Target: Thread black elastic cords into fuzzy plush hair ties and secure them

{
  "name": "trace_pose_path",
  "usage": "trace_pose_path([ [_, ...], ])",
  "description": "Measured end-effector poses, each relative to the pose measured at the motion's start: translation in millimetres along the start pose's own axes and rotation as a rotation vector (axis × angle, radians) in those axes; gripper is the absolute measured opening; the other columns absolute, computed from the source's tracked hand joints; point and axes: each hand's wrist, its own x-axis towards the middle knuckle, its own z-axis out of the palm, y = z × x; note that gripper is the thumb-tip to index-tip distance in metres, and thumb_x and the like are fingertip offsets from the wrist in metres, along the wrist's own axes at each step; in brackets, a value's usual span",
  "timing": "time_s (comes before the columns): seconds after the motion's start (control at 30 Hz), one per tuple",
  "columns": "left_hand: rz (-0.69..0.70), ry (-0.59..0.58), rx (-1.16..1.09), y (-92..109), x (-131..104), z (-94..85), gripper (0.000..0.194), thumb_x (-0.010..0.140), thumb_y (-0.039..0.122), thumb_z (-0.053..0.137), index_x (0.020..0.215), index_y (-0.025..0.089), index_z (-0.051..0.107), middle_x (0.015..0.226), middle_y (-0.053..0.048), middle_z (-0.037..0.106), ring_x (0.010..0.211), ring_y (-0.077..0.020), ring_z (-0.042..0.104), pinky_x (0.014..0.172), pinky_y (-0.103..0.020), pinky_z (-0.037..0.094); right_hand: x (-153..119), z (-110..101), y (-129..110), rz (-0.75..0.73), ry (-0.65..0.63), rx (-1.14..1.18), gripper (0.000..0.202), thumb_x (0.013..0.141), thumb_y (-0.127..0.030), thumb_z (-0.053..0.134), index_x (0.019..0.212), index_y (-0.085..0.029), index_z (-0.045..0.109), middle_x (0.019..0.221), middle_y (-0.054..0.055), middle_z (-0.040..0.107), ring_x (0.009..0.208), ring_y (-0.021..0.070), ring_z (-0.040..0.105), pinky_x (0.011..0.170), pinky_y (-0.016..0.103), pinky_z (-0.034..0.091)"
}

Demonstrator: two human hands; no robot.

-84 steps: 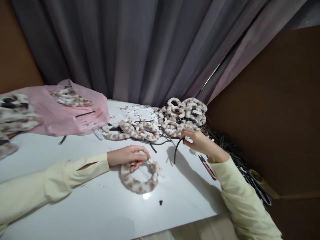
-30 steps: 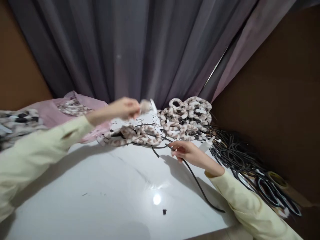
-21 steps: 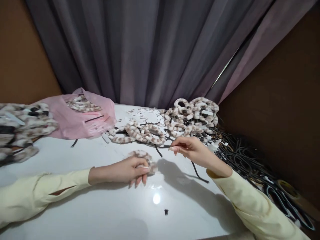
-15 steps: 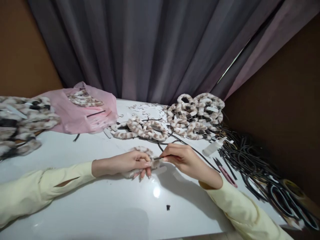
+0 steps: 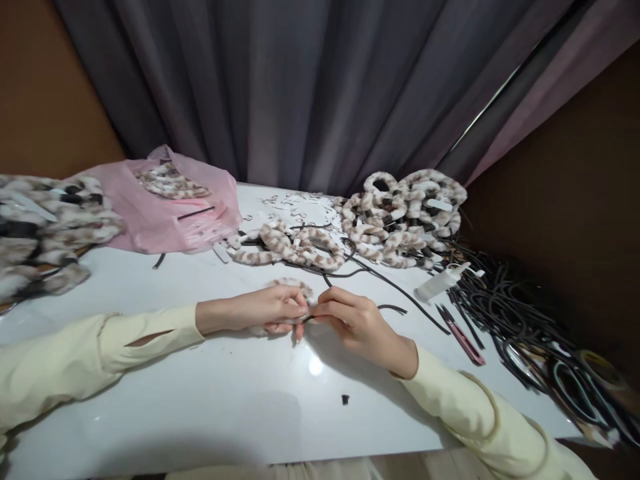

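My left hand (image 5: 265,308) is closed around a fluffy white-and-brown fur tube (image 5: 296,285), most of which is hidden behind the fingers. Against it, my right hand (image 5: 353,323) pinches a thin black cord (image 5: 309,319) whose near end meets the left fingertips. Both hands almost touch, low over the white table. From behind the right hand a black cord end (image 5: 394,308) sticks out; whether it is the same cord I cannot tell. Beyond the hands lie finished-looking fur rings (image 5: 317,248).
A pink plastic bag (image 5: 150,227) with fur pieces stands back left, beside a fur heap (image 5: 45,233). At right are a ring pile (image 5: 400,213), a white squeeze bottle (image 5: 440,283), pink-handled snips (image 5: 463,340) and tangled black cords (image 5: 510,300). A black scrap (image 5: 345,400) lies in front.
My right hand has closed in on my left, and less cord shows between them. The fur tube is more covered by the hands. The whole view has shifted slightly.
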Motion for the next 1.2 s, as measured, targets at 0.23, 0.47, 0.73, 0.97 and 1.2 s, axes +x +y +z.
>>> trace_pose_path([
  [0.23, -0.013, 0.043, -0.039, 7, -1, 3.2, 0.027, 0.088, 0.044, 0.042, 0.082, 0.017, 0.043, 0.062, 0.001, 0.058, 0.035, -0.0025, 0.029, 0.032, -0.016, 0.016, 1, 8, 0, 0.072, 0.085, 0.024, 0.016, 0.088, -0.016, 0.047, 0.09, -0.017, 0.063, 0.084, 0.007, 0.062, 0.071, 0.0128, 0.059, 0.062, 0.023, 0.048],
  [0.47, 0.102, 0.177, 0.383, 4, -4, 6.2, 0.027, 0.079, 0.043, 0.057, 0.088, 0.019, 0.046, 0.059, 0.005, 0.056, 0.048, -0.0089, 0.045, 0.047, -0.02, 0.033, 3, 7, 0, 0.097, 0.102, 0.063, 0.016, 0.088, -0.019, 0.05, 0.086, -0.017, 0.065, 0.079, 0.006, 0.061, 0.067, 0.0125, 0.057, 0.06, 0.023, 0.048],
  [0.73, 0.234, 0.284, 0.647, -5, -7, 8.1, 0.019, 0.087, 0.035, 0.046, 0.097, 0.02, 0.043, 0.081, -0.002, 0.065, 0.076, -0.0171, 0.06, 0.067, -0.027, 0.042, 2, -2, 2, 0.064, 0.026, 0.073, 0.017, 0.088, -0.016, 0.048, 0.093, -0.016, 0.064, 0.084, 0.007, 0.061, 0.073, 0.0136, 0.059, 0.064, 0.024, 0.049],
  [0.97, 0.236, 0.283, 0.695, -4, -10, 11.7, 0.018, 0.09, 0.034, 0.039, 0.1, 0.019, 0.037, 0.077, -0.002, 0.062, 0.076, -0.0178, 0.058, 0.07, -0.029, 0.04, 0, -11, 4, -0.154, -0.055, -0.311, 0.027, 0.085, -0.004, 0.038, 0.098, -0.014, 0.059, 0.086, 0.009, 0.061, 0.072, 0.0162, 0.053, 0.054, 0.027, 0.041],
  [1.2, 0.222, 0.264, 0.86, -6, -15, 17.0, 0.019, 0.091, 0.034, 0.037, 0.1, 0.019, 0.04, 0.079, -0.006, 0.059, 0.065, -0.0188, 0.057, 0.062, -0.028, 0.039, 4, -19, 0, -0.397, -0.006, -0.631, 0.019, 0.088, -0.008, 0.043, 0.093, -0.015, 0.06, 0.091, 0.008, 0.062, 0.091, 0.0214, 0.052, 0.07, 0.036, 0.042],
])
